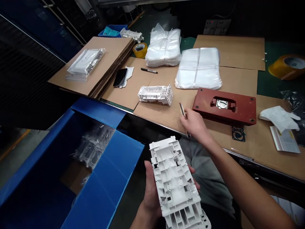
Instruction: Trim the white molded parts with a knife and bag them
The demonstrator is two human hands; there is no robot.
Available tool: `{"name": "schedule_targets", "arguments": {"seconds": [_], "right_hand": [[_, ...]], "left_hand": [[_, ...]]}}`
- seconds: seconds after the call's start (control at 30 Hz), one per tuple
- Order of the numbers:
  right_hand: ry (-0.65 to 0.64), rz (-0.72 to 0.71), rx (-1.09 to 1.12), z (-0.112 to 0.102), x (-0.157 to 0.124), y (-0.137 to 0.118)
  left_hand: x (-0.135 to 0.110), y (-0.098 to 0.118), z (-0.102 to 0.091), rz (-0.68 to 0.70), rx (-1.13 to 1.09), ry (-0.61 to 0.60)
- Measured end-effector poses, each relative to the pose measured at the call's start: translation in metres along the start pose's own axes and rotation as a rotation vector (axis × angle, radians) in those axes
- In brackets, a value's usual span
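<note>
My left hand (152, 190) is wrapped around a long white moulded plastic part (175, 178), with the thumb on one edge and fingertips showing at the other. Its ribbed, many-celled side faces up, tilted toward me. At the bench's front edge, my right hand (194, 122) is closed on a slim knife-like tool (182, 109), which points up and away; its exact kind is unclear. A second white moulded part (156, 94) lies on the cardboard beyond. Just right of my right hand is a dark red fixture block (224, 106) with a metal insert.
An open blue box (124, 165) at lower left holds bagged parts (95, 146). Stacked cardboard (114, 60), a phone (120, 78), a pen (149, 70), bundled plastic bags (199, 68) and yellow tape rolls (140, 50) lie on the bench. At right is a white glove (278, 117).
</note>
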State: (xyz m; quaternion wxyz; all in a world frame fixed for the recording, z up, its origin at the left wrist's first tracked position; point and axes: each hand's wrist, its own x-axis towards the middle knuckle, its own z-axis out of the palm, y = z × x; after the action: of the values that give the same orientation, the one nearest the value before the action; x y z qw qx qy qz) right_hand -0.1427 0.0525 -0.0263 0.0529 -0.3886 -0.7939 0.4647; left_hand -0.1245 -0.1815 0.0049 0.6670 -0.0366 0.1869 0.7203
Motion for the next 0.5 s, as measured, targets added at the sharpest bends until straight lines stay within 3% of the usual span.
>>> {"name": "schedule_targets", "arguments": {"seconds": [0.13, 0.27, 0.4, 0.5], "right_hand": [[-0.096, 0.045, 0.272, -0.015, -0.066, 0.017], [-0.130, 0.251, 0.780, -0.017, -0.127, 0.037], [-0.149, 0.337, 0.902, -0.014, -0.158, 0.051], [-0.150, 0.342, 0.995, -0.015, -0.164, 0.053]], "left_hand": [[0.002, 0.003, 0.000, -0.065, -0.027, 0.036], [0.007, 0.003, 0.000, -0.105, -0.016, 0.010], [0.010, -0.002, -0.003, -0.105, 0.022, -0.001], [0.010, -0.003, -0.004, 0.069, 0.299, 0.036]]}}
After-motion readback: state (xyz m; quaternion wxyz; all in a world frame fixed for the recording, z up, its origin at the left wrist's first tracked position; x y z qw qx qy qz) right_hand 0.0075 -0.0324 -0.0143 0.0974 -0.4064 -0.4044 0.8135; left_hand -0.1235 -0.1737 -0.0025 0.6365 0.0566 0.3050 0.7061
